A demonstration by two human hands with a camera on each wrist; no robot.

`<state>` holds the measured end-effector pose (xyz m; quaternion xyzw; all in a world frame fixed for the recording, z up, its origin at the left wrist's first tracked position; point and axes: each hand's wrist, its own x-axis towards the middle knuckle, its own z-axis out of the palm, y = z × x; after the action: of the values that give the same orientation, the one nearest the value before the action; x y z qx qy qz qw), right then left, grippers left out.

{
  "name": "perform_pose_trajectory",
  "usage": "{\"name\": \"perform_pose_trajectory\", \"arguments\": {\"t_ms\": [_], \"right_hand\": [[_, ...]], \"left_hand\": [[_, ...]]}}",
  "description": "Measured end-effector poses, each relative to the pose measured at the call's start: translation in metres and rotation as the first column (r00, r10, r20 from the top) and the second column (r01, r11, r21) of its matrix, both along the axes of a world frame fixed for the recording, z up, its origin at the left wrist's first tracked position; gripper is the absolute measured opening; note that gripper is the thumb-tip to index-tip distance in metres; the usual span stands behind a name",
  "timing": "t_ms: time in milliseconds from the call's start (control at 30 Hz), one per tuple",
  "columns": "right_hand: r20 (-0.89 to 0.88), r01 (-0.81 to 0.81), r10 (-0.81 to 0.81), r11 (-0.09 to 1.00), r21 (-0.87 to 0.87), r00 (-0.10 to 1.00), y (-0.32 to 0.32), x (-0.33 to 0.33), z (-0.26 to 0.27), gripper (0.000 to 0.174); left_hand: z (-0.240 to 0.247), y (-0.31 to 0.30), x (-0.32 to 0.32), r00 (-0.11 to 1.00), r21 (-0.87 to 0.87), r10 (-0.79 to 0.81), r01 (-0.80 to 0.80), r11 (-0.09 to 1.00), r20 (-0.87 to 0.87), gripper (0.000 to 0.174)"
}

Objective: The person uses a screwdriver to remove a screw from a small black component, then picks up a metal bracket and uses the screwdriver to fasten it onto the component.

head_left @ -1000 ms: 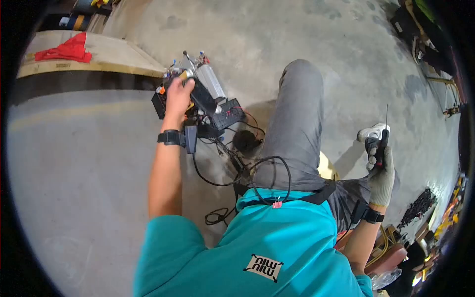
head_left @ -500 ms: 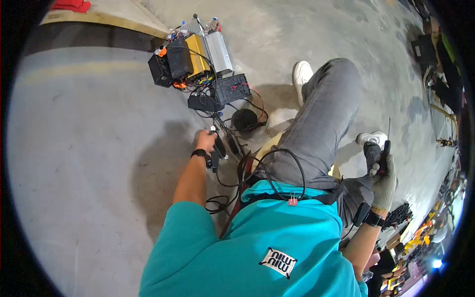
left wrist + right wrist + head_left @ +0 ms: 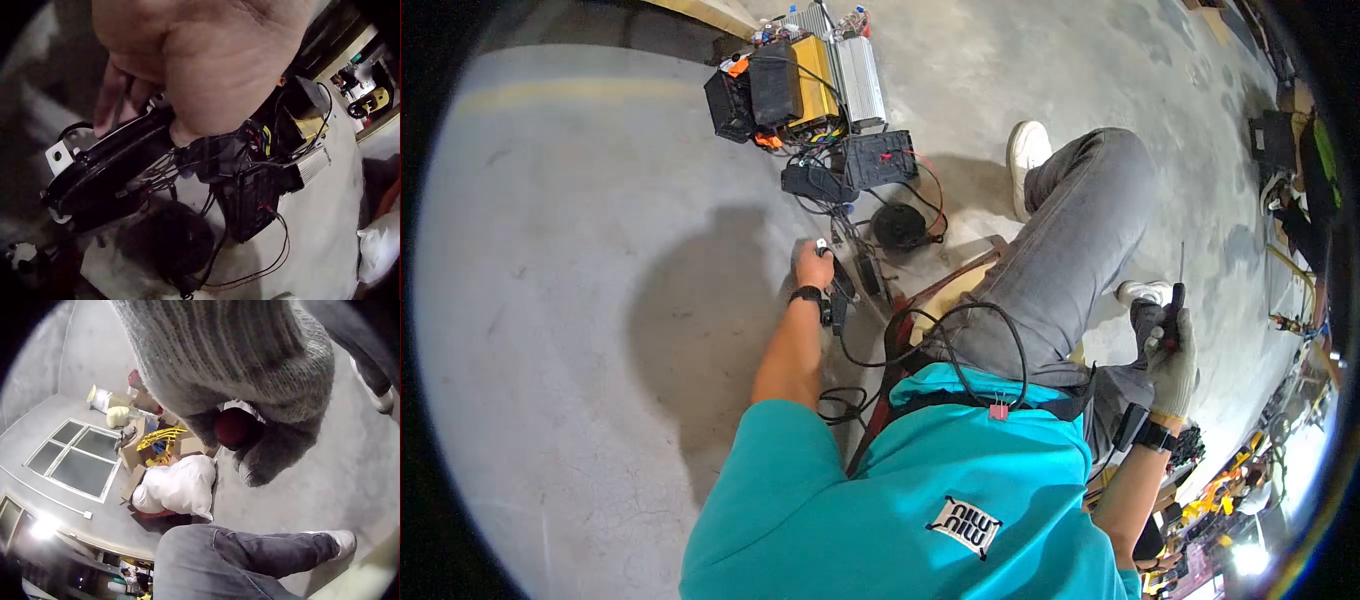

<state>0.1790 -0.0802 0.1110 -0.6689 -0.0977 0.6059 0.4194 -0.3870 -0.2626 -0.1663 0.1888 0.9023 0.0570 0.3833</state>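
My bare left hand (image 3: 813, 266) (image 3: 206, 62) grips a long black part (image 3: 112, 162) with pale metal tabs at its ends, low over the floor beside the seat. In the head view the hand and its shadow partly hide this part. My right hand (image 3: 1172, 375) (image 3: 250, 375), in a knitted glove, holds a screwdriver (image 3: 1175, 305) upright near my knee, its thin shaft pointing away from me. The red end of the screwdriver handle (image 3: 237, 428) shows in the right wrist view between the curled gloved fingers.
Past my left hand stand a gold box (image 3: 812, 82), a silver finned box (image 3: 860, 84) and black boxes joined by wires. A black round object (image 3: 898, 226) lies nearer. A cable (image 3: 870, 372) loops over my lap. A white sack (image 3: 181, 487) lies among cartons.
My left hand has come back from above the wired boxes to beside the seat, with the black part in it. The head view has shifted; my right hand still holds the screwdriver.
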Motion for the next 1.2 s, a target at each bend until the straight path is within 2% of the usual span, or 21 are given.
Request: {"name": "perform_pose_trajectory", "arguments": {"t_ms": [133, 267, 367, 433, 500, 567, 600, 633, 667, 700, 733, 800, 867, 900, 967, 1033, 1067, 1100, 1133, 1167, 1200], "right_hand": [[-0.006, -0.026, 0.026, 1.000, -0.001, 1.000, 0.000, -0.008, -0.001, 0.030], [0.025, -0.041, 0.042, 0.998, -0.037, 0.999, 0.000, -0.007, -0.003, 0.031], [0.017, -0.077, 0.078, 0.996, -0.054, 0.997, -0.002, -0.006, -0.007, 0.032], [0.023, -0.082, 0.084, 0.995, -0.060, 0.996, -0.002, -0.007, -0.008, 0.031], [0.051, -0.071, 0.074, 0.996, -0.061, 0.996, -0.002, -0.006, -0.009, 0.032], [0.066, -0.065, 0.070, 0.996, -0.067, 0.995, -0.001, -0.009, -0.009, 0.032], [0.084, -0.059, 0.065, 0.995, -0.076, 0.994, -0.001, -0.010, -0.010, 0.032], [0.079, -0.060, 0.065, 0.995, -0.074, 0.995, 0.000, -0.012, -0.010, 0.032], [0.075, -0.073, 0.079, 0.994, -0.080, 0.994, 0.000, -0.012, -0.011, 0.032], [0.071, -0.086, 0.093, 0.993, -0.086, 0.993, 0.001, -0.014, -0.010, 0.033], [0.068, -0.087, 0.092, 0.993, -0.082, 0.993, 0.001, -0.015, -0.010, 0.033], [0.061, -0.111, 0.114, 0.992, -0.059, 0.992, 0.002, -0.020, -0.009, 0.033], [0.037, -0.101, 0.103, 0.993, -0.054, 0.994, 0.003, -0.014, -0.013, 0.032], [0.025, -0.090, 0.092, 0.994, -0.066, 0.995, 0.002, -0.013, -0.013, 0.032], [0.040, -0.089, 0.091, 0.994, -0.062, 0.995, 0.003, -0.013, -0.014, 0.031], [0.085, -0.080, 0.086, 0.994, -0.074, 0.993, 0.003, -0.013, -0.012, 0.029], [0.083, -0.083, 0.088, 0.994, -0.069, 0.993, 0.001, -0.010, -0.014, 0.029], [0.067, -0.082, 0.088, 0.994, -0.078, 0.994, 0.001, -0.005, -0.018, 0.028], [0.051, -0.081, 0.086, 0.993, -0.091, 0.995, 0.001, -0.003, -0.020, 0.027], [0.049, -0.083, 0.088, 0.993, -0.086, 0.995, -0.002, -0.003, -0.019, 0.027], [0.078, -0.070, 0.077, 0.994, -0.085, 0.994, -0.002, -0.006, -0.019, 0.028]], "left_hand": [[-0.002, 0.015, -0.015, 0.997, 0.122, -0.006, 0.015, 0.992, -0.073, 0.055], [0.009, 0.018, -0.006, 0.988, 0.056, -0.146, 0.148, 0.987, -0.051, 0.056], [-0.009, -0.007, 0.012, 0.986, 0.069, -0.167, 0.167, 0.983, -0.010, 0.057], [0.002, -0.015, 0.032, 0.985, 0.077, -0.172, 0.173, 0.982, -0.008, 0.056], [-0.003, -0.031, 0.048, 0.990, 0.014, -0.120, 0.119, 0.993, 0.080, 0.056], [-0.003, -0.050, 0.064, 0.957, 0.026, -0.223, 0.222, 0.975, 0.184, 0.053], [-0.020, -0.071, 0.074, 0.934, -0.015, -0.251, 0.263, 0.965, 0.253, 0.050], [-0.014, -0.068, 0.082, 0.906, -0.054, -0.274, 0.307, 0.950, 0.322, 0.048], [-0.009, -0.062, 0.089, 0.799, -0.199, -0.318, 0.470, 0.860, 0.511, 0.043], [0.025, -0.037, 0.095, 0.663, -0.296, -0.302, 0.632, 0.717, 0.685, 0.040], [0.015, -0.042, 0.097, 0.666, -0.296, -0.305, 0.631, 0.717, 0.681, 0.040], [-0.029, -0.077, 0.104, 0.484, -0.145, -0.464, 0.792, 0.593, 0.742, 0.038], [-0.061, -0.086, 0.097, 0.273, 0.011, -0.600, 0.905, 0.426, 0.752, 0.039], [-0.063, -0.079, 0.088, 0.279, 0.007, -0.606, 0.905, 0.426, 0.745, 0.039], [-0.070, -0.058, 0.065, 0.174, 0.100, -0.859, 0.963, 0.251, 0.482, 0.035], [-0.028, 0.002, 0.031, 0.457, -0.183, -0.792, 0.889, 0.420, 0.405, 0.032], [-0.032, 0.018, 0.008, 0.366, -0.176, -0.889, 0.928, 0.328, 0.276, 0.028], [-0.049, 0.037, -0.023, 0.499, -0.164, -0.841, 0.865, 0.474, 0.207, 0.024], [-0.110, 0.040, -0.039, 0.957, -0.056, -0.283, 0.280, 0.958, -0.055, 0.023], [-0.097, 0.054, -0.088, 0.844, 0.178, -0.536, 0.530, 0.829, -0.019, 0.017], [-0.071, 0.093, -0.098, 0.908, 0.235, -0.407, 0.420, 0.877, -0.102, 0.022]]}}
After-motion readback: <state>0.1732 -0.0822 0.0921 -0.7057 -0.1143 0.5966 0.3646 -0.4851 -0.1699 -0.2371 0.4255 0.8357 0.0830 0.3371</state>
